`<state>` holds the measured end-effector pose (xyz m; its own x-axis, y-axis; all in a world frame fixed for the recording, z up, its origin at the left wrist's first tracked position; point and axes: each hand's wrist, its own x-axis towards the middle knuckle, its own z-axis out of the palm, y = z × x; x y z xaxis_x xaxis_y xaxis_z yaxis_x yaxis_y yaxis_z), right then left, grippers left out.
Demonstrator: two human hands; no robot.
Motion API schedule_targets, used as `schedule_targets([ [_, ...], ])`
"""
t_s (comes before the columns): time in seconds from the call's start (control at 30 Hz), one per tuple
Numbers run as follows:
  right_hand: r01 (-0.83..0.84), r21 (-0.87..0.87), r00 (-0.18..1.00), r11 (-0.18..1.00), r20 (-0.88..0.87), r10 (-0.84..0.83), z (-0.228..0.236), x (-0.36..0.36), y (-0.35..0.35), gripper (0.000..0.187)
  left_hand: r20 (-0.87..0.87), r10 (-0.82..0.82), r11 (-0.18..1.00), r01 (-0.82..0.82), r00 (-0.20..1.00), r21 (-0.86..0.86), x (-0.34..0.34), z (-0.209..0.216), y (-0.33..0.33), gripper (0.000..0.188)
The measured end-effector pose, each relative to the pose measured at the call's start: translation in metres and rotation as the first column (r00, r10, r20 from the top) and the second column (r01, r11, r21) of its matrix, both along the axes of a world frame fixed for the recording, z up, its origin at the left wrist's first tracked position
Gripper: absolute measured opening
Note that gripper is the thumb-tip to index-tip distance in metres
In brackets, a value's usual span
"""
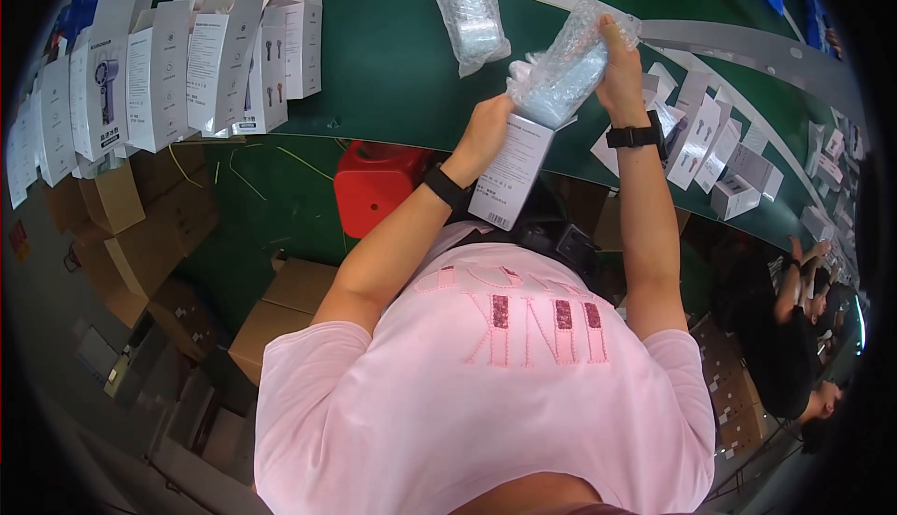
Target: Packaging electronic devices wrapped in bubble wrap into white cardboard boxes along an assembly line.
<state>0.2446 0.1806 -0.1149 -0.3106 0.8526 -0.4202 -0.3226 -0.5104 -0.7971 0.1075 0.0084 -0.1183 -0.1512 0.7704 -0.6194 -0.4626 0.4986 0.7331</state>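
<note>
Your left hand (488, 132) is closed around the upper part of a tall white printed carton box (516, 178), which you hold in the air in front of your chest, just above the near edge of the green conveyor table (392, 66). Your right hand (621, 66) grips the top end of a long item wrapped in clear bubble film (565, 71); its lower end is already at the open mouth of the box, among the raised flaps. I judge the insertion as only started: most of the wrapped item is outside the box, so it must go down fully, and the flaps are not yet closed. The long axis of the wrapped item runs on a slant, from the box mouth up and to your right, with the upper end pointing away from you. The box itself leans a little, its open end upward and its bottom toward your body. A second item in clear bubble film (467, 10) lies on the table further away, apart from your hands. A row of upright white boxes with open flaps (177, 66) stands at your left, and small white cartons (719, 155) lie at your right. A red plastic stool (374, 183) stands below the table.
</note>
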Motion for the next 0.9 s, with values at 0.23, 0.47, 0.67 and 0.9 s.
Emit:
schedule_targets([
  [0.23, 0.145, 0.132, 0.979, 0.981, 0.124, -0.162, 0.015, 0.000, -0.001, 0.035, -0.433, -0.063, 0.996, 0.086, 0.899, 0.034, 0.002, -0.002, 0.012, 0.046],
  [0.47, 0.260, 0.274, 0.907, 0.926, 0.261, -0.332, 0.046, -0.004, -0.001, 0.036, -0.214, 0.096, 0.995, -0.099, 0.972, -0.005, 0.006, -0.005, 0.027, 0.050],
  [0.67, -0.578, 0.134, 0.757, 0.805, 0.456, 0.468, 0.068, -0.011, -0.023, 0.033, -0.477, -0.028, 0.979, 0.121, 0.878, 0.166, 0.008, 0.019, 0.023, 0.049],
  [0.9, -0.976, 0.125, 0.214, 0.177, 0.689, 0.693, 0.107, -0.005, -0.046, 0.027, -0.410, 0.142, 0.937, 0.011, 0.901, 0.348, 0.009, 0.041, -0.005, 0.039],
])
